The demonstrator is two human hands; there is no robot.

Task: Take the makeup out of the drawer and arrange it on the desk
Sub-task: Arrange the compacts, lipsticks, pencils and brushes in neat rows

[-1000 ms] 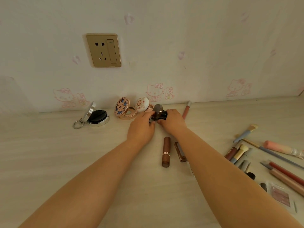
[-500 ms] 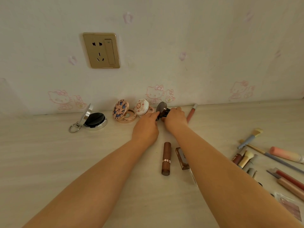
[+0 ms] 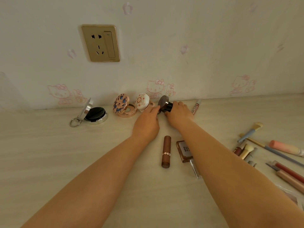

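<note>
Both hands meet at a small dark compact (image 3: pixel 165 105) with its brown lid raised, close to the wall. My right hand (image 3: pixel 178 115) grips its dark base from the right. My left hand (image 3: pixel 146 125) touches its front left edge with the fingertips. To its left stand a white floral compact (image 3: pixel 142 102), a pink and blue compact (image 3: pixel 121 105) and a silver compact (image 3: pixel 95 113) with a key ring, all open. A brown lipstick (image 3: pixel 166 151) and a brown square case (image 3: pixel 183 150) lie between my forearms.
A pink lip gloss tube (image 3: pixel 195 107) lies right of my right hand. Several brushes, pencils and a peach tube (image 3: pixel 284 148) are scattered at the desk's right side. A gold wall socket (image 3: pixel 101 43) sits above. The wall closes the desk at the back.
Both hands have carried the dark compact a little farther back toward the wall, beside the white compact. The other items have stayed in place.
</note>
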